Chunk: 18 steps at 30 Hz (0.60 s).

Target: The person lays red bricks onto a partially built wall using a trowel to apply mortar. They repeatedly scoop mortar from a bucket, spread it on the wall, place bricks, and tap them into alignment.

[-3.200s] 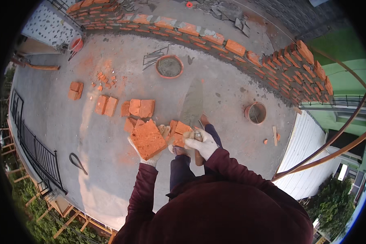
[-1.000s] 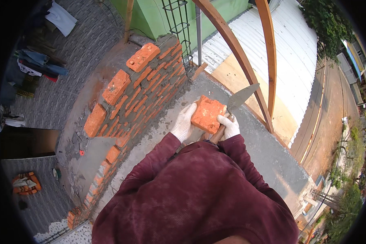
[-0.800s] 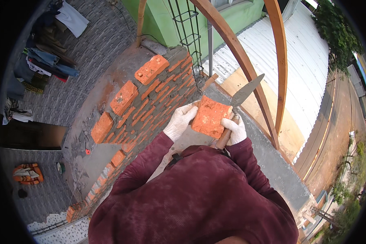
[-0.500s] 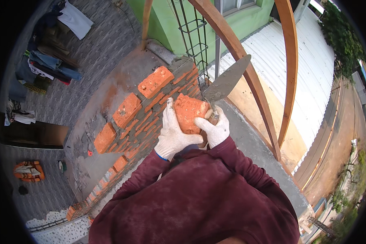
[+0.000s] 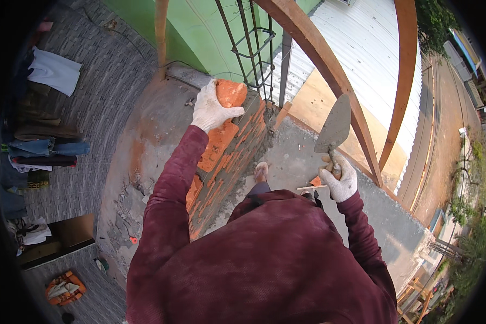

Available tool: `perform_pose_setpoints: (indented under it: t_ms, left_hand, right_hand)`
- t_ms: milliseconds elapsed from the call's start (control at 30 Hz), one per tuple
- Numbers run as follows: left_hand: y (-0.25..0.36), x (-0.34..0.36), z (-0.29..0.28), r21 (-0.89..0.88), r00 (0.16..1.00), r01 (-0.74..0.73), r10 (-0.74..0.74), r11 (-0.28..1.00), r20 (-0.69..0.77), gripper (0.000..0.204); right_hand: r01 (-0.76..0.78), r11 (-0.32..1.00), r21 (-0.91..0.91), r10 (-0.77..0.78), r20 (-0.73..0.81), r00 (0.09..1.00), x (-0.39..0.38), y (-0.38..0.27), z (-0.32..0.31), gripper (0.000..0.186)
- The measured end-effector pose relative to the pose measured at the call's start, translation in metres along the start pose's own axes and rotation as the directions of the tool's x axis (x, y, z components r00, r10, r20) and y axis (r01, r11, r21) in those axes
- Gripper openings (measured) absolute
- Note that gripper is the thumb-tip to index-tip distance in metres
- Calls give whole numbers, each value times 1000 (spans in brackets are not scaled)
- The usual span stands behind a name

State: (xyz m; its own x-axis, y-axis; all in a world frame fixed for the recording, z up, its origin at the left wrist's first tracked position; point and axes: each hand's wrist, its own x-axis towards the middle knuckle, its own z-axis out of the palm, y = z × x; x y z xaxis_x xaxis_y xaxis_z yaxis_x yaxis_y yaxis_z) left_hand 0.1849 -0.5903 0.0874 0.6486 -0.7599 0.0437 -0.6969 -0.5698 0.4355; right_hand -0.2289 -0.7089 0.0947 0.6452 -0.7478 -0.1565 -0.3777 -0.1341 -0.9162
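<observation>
My left hand [image 5: 213, 109], in a white knit glove, grips an orange brick piece [image 5: 232, 94] at the far end of a brick wall [image 5: 229, 162]. The piece is over the mortar there; whether it rests on it I cannot tell. Right behind it lies another orange brick [image 5: 217, 144] on the wall top, partly covered by my left arm. Off to the right, my gloved right hand [image 5: 340, 178] is closed round the handle of a trowel [image 5: 335, 127]. The trowel's blade points away from me, with grey mortar smeared on it.
A steel rebar cage [image 5: 254, 51] rises beyond the wall end, by a green wall [image 5: 191, 40]. Curved wooden beams [image 5: 313, 43] arch at the right, over a white corrugated roof [image 5: 372, 43]. Below me is a grey concrete ledge [image 5: 291, 146]. Clothes [image 5: 48, 148] hang at the left.
My left hand has carried the brick piece forward and left to the wall's far end. My right hand has let go of the piece and moved right with the trowel.
</observation>
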Motion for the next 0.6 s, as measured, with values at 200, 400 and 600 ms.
perform_pose_setpoints:
  t_ms: [200,400,600]
  left_hand:
    - [-17,42,49,-35,994,-22,26,999,103,124]
    - [-20,53,67,24,991,-26,23,999,129,115]
    - [-16,52,70,48,988,-13,6,999,154,119]
  right_hand:
    - [-315,906,282,382,-223,897,-59,57,19,34]
    - [-359,873,330,449,-259,855,-61,49,31,29]
    - [-382,904,192,417,-202,886,-32,32,33,29]
